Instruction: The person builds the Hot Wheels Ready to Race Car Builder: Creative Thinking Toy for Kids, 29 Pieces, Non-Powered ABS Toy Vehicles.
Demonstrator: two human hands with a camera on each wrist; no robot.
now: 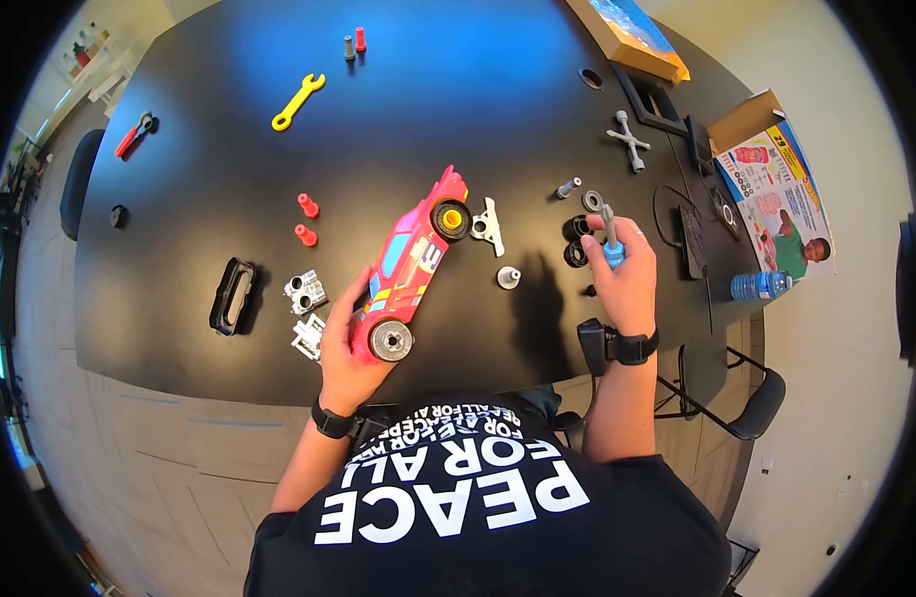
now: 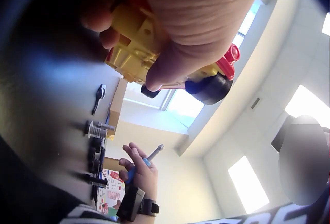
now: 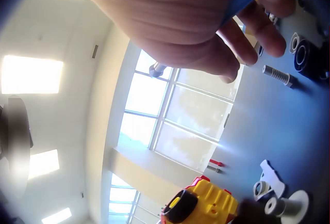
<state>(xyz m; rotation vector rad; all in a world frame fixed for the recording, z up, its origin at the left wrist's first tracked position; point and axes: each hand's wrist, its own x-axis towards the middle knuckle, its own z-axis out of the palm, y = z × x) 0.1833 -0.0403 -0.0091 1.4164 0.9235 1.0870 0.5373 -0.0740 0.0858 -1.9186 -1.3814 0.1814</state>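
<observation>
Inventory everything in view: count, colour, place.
toy car: 1, red, left hand
screwdriver: 1, blue handle, right hand
spanner: 1, yellow, far table
cross wrench: 1, grey, far right
handled tool: 1, red and black, left
pegs: 3, red, two near car, one far
rings: 2, black, beside right hand
loose parts: several, grey, white or black, across table
boxes: 2, multicoloured, right
bottle: 1, blue, right
table: 1, black, under these
left hand: 1, bare, on car
right hand: 1, bare, on screwdriver

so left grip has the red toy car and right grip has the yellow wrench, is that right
Not quite: the right grip holds a blue-handled screwdriver, as the head view shows; the yellow wrench lies on the table. The left grip does hold the red toy car.
</observation>
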